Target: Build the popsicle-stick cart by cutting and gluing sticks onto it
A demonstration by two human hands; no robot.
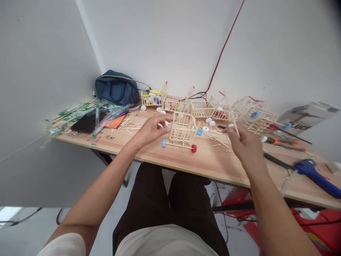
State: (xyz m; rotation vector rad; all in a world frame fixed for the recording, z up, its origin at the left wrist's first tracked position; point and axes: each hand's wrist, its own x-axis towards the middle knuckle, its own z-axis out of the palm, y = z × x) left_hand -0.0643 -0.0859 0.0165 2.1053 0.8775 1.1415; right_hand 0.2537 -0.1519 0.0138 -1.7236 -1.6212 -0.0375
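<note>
A stick (pixel 234 122) pinched in my right hand (pixel 247 144), a stick cart (pixel 183 133) at my left.
My right thumb and fingers press the stick, nearly upright; my left hand (pixel 152 131) curves its fingers at the cart's left edge, though I cannot tell whether they grip it. The cart stands mid-frame on the wooden table (pixel 210 165), with more carts (pixel 174 104) along the back, a blue bag (pixel 115 89) and black phone (pixel 86 122) at centre left, and a glue gun (pixel 310 169) at the right. Pale walls (pixel 170 42) rise behind, a red cable (pixel 225 46) slanting down the upper right. My forearms reach in from the lower corners, both hands above the tabletop.
</note>
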